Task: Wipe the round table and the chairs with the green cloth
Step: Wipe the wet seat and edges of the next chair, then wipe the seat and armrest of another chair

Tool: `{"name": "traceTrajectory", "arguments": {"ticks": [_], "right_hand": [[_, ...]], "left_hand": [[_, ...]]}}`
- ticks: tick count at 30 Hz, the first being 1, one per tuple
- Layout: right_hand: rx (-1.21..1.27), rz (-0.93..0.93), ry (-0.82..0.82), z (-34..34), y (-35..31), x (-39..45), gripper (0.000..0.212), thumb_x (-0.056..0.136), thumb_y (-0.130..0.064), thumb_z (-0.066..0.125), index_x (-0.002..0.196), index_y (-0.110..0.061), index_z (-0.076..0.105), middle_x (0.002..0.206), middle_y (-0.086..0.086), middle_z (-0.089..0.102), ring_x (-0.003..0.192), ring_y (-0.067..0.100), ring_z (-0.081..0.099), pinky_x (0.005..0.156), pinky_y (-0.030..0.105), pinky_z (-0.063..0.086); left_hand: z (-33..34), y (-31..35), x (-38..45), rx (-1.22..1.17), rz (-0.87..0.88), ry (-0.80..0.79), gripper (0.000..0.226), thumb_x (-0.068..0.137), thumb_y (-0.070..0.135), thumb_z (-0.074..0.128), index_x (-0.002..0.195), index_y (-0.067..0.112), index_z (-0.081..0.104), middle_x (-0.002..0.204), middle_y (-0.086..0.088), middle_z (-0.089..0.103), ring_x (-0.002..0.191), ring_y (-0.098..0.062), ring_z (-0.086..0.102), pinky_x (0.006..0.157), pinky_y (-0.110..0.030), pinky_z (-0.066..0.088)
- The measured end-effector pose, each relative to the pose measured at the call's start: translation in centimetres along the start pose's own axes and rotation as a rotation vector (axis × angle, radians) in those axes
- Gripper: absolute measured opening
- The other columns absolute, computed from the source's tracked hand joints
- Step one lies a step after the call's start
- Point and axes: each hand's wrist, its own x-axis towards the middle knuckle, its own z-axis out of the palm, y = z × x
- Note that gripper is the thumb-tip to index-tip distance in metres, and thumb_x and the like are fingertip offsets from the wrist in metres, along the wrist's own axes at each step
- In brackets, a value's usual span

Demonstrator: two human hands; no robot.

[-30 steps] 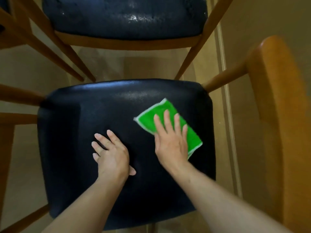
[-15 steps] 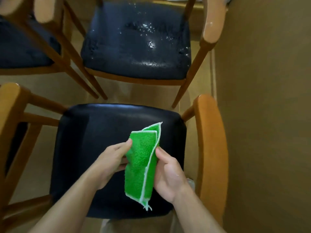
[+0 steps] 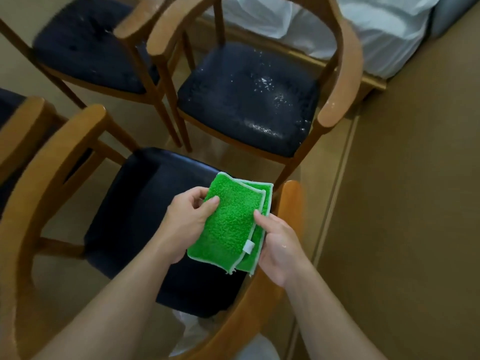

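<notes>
Since half a second back the green cloth (image 3: 230, 224) has gone from hanging edge-on between the hands to lying folded flat with its fuzzy face up, and the view has tipped up so more chairs show. Both hands have it now, held up above the dark seat of the nearest chair (image 3: 145, 216), not touching the seat. Left hand (image 3: 185, 224) grips the cloth's left edge: thumb pressed on top near the upper left corner, fingers curled underneath out of sight. Right hand (image 3: 279, 245) pinches the right edge, thumb on top about halfway down the side, the rest of the fingers tucked under. So the cloth spans the gap between the two grips, with its top corners sticking out past both thumbs and the bottom edge hanging a bit below the left palm. Two layers show, white trim on each, and a little white tag near the lower right. Behind it sits a second chair (image 3: 249, 100) with wet-looking white specks on its seat, and a third chair (image 3: 85, 53) is off to the upper left.
</notes>
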Motion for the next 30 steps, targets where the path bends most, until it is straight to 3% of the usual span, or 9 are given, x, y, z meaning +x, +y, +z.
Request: {"name": "traceTrajectory", "arguments": {"ticks": [5, 8, 11, 13, 16, 18, 25, 28, 30], "right_hand": [[-0.129, -0.001, -0.068, 2.1, -3.0, 0.0, 0.033, 0.105, -0.025, 0.036, 0.124, -0.01, 0.06, 0.118, 0.013, 0.069, 0.107, 0.032, 0.066, 0.083, 0.045, 0.057], [-0.125, 0.018, -0.124, 2.1, -5.0, -0.1, 0.035, 0.103, -0.03, 0.039, 0.125, -0.013, 0.06, 0.121, 0.014, 0.067, 0.111, 0.033, 0.064, 0.087, 0.047, 0.056], [-0.143, 0.079, -0.152, 1.3, -6.9, 0.8, 0.035, 0.097, -0.036, 0.046, 0.12, -0.018, 0.065, 0.12, 0.015, 0.067, 0.11, 0.036, 0.064, 0.089, 0.055, 0.053], [-0.197, 0.121, -0.184, 0.8, -8.4, 1.9, 0.033, 0.095, -0.037, 0.048, 0.116, -0.021, 0.069, 0.121, 0.015, 0.067, 0.11, 0.036, 0.064, 0.087, 0.055, 0.053], [-0.304, 0.161, -0.219, -0.2, -11.8, 3.8, 0.034, 0.095, -0.036, 0.048, 0.117, -0.019, 0.068, 0.12, 0.013, 0.068, 0.108, 0.034, 0.065, 0.086, 0.051, 0.054], [-0.366, 0.18, -0.227, -1.2, -14.5, 4.9, 0.034, 0.098, -0.032, 0.045, 0.121, -0.015, 0.064, 0.118, 0.013, 0.069, 0.108, 0.032, 0.066, 0.09, 0.051, 0.053], [-0.492, 0.085, -0.146, -2.6, -22.6, 7.9, 0.028, 0.102, -0.013, 0.042, 0.121, -0.001, 0.059, 0.115, 0.02, 0.068, 0.107, 0.037, 0.065, 0.089, 0.047, 0.054], [-0.571, 0.049, -0.107, -2.9, -24.7, 8.7, 0.025, 0.103, -0.012, 0.042, 0.116, -0.009, 0.063, 0.109, 0.011, 0.072, 0.101, 0.029, 0.069, 0.089, 0.049, 0.054], [-0.621, 0.022, -0.085, -3.0, -25.8, 9.2, 0.026, 0.103, -0.011, 0.04, 0.113, -0.012, 0.064, 0.105, 0.006, 0.074, 0.096, 0.024, 0.071, 0.078, 0.04, 0.058]], "left_hand": [[-1.5, 1.7, 0.9, 0.172, 0.03, 0.105, 0.007, 0.09, 0.03, 0.062, 0.092, 0.028, 0.068, 0.081, -0.001, 0.07, 0.079, -0.019, 0.067, 0.074, -0.042, 0.055], [-1.7, 3.6, 1.5, 0.443, 0.068, 0.188, 0.027, 0.085, 0.037, 0.066, 0.109, 0.026, 0.06, 0.087, 0.006, 0.063, 0.08, -0.005, 0.059, 0.066, -0.023, 0.043], [0.1, 5.3, 1.6, 0.334, 0.035, 0.019, 0.041, 0.08, 0.049, 0.067, 0.116, 0.034, 0.057, 0.096, 0.01, 0.064, 0.084, 0.003, 0.062, 0.071, -0.014, 0.046], [2.3, 6.0, 1.7, 0.208, -0.031, -0.114, 0.044, 0.074, 0.051, 0.071, 0.114, 0.04, 0.057, 0.096, 0.013, 0.067, 0.085, 0.005, 0.064, 0.076, -0.02, 0.053], [5.0, 6.7, 3.2, 0.265, -0.021, 0.072, 0.024, 0.081, 0.031, 0.07, 0.104, 0.037, 0.065, 0.088, 0.01, 0.07, 0.081, 0.0, 0.066, 0.072, -0.024, 0.054], [6.4, 7.4, 4.3, 0.213, -0.077, 0.185, 0.012, 0.09, 0.022, 0.06, 0.089, 0.027, 0.071, 0.08, 0.004, 0.071, 0.079, -0.014, 0.067, 0.073, -0.039, 0.055], [10.2, 11.9, 8.5, -0.078, -0.169, 0.35, 0.033, 0.083, 0.037, 0.05, 0.085, 0.006, 0.061, 0.087, -0.025, 0.063, 0.089, -0.045, 0.06, 0.08, -0.061, 0.049], [10.3, 13.4, 9.8, -0.081, -0.132, 0.392, 0.037, 0.08, 0.042, 0.048, 0.084, 0.007, 0.059, 0.089, -0.027, 0.061, 0.083, -0.045, 0.06, 0.078, -0.061, 0.048], [10.2, 14.3, 10.4, -0.049, -0.091, 0.414, 0.034, 0.082, 0.041, 0.047, 0.083, 0.009, 0.057, 0.086, -0.026, 0.06, 0.07, -0.035, 0.057, 0.073, -0.058, 0.049]]}}
